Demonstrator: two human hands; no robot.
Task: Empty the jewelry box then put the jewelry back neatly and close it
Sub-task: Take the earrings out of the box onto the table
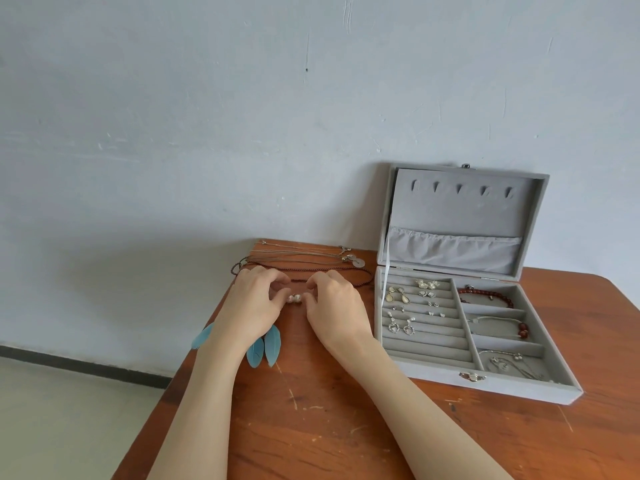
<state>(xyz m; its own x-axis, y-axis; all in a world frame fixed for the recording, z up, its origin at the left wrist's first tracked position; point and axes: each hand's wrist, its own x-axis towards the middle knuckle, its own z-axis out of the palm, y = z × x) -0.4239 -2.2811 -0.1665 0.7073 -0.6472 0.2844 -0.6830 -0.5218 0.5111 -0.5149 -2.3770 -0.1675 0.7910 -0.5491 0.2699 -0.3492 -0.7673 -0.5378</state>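
You face a pale blue-grey plastered wall (242, 116) behind a reddish-brown wooden table (329, 420) flecked with pale scratches. Your grey velvet jewelry box (485, 386) is grey inside too, holding a dark red bead bracelet (485, 293) and silver earrings (398, 295). 3 teal feather pendants (263, 348) and a dark brown cord necklace (346, 271) lie on the wood.

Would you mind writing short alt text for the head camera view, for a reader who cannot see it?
Two bare hands, the left hand and right hand, meet over a small pale earring on a wooden table. To their right, an open grey jewelry box holds earrings and bracelets. Necklaces lie beyond the hands; blue feather earrings lie under the left wrist.
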